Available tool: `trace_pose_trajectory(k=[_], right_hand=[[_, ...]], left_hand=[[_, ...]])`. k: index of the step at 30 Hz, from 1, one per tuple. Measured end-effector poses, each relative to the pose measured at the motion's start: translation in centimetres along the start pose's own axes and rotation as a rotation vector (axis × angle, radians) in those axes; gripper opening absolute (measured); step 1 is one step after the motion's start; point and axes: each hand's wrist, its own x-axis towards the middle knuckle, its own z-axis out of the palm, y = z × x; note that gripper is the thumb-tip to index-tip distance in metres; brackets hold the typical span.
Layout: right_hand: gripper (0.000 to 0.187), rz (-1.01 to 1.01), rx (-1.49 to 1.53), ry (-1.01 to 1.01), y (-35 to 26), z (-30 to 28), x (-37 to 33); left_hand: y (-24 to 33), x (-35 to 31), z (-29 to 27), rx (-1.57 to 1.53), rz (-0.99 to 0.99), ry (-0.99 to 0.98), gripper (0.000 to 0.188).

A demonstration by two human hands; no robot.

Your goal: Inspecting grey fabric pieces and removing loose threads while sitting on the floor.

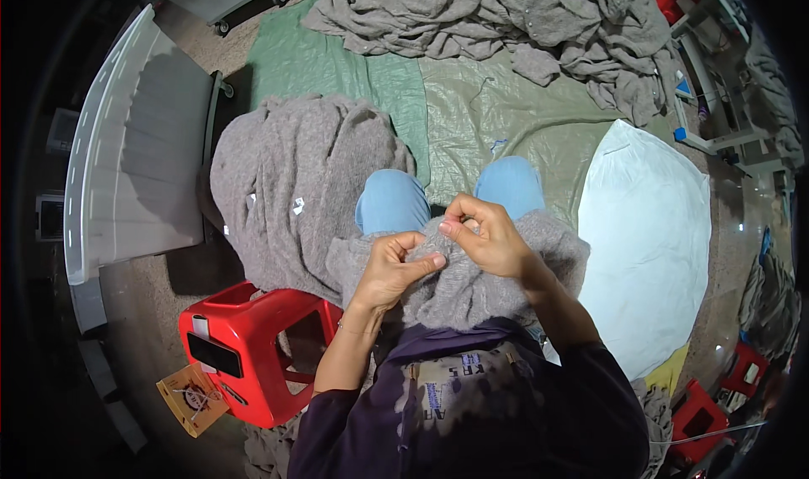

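A grey-brown knitted garment lies bunched across my lap, over my knees in light blue trousers. My left hand pinches a fold of it between thumb and fingers. Just to the right and a little farther off, my right hand grips the same knit, thumb and forefinger pressed together at its upper edge. The two hands are close but apart. Whether a small tool or thread sits between the fingertips is too small to tell.
Left of my knees rises a heap of grey knitwear; a larger pile lies beyond on the tarpaulin. A red stool bears a phone. A white sack stands at right, a pale wheeled bin at left.
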Motion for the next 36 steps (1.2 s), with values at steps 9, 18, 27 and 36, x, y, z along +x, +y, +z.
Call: trace_pose_trajectory(k=[9,18,27,36], right_hand=[[0.013,0.055,-0.048,-0.241,-0.4,-1.0,-0.2],[0.011,0.124,0.005,0.006,0.6,0.5,0.2],[0.012,-0.107,-0.326,-0.097,-0.8,0.5,0.2],[0.017,-0.342,-0.467,-0.136,0.1,1.6,-0.7]], left_hand=[[-0.5,0.7,-0.8,-0.069,0.008,0.03,0.013],[-0.5,1.0,0.8,-0.198,0.066,0.2,0.014],[-1.6,1.2,0.2,-0.253,0.212,0.296,0.011],[-2.8,1.6,1.0,0.129,0.395,0.601,0.011]])
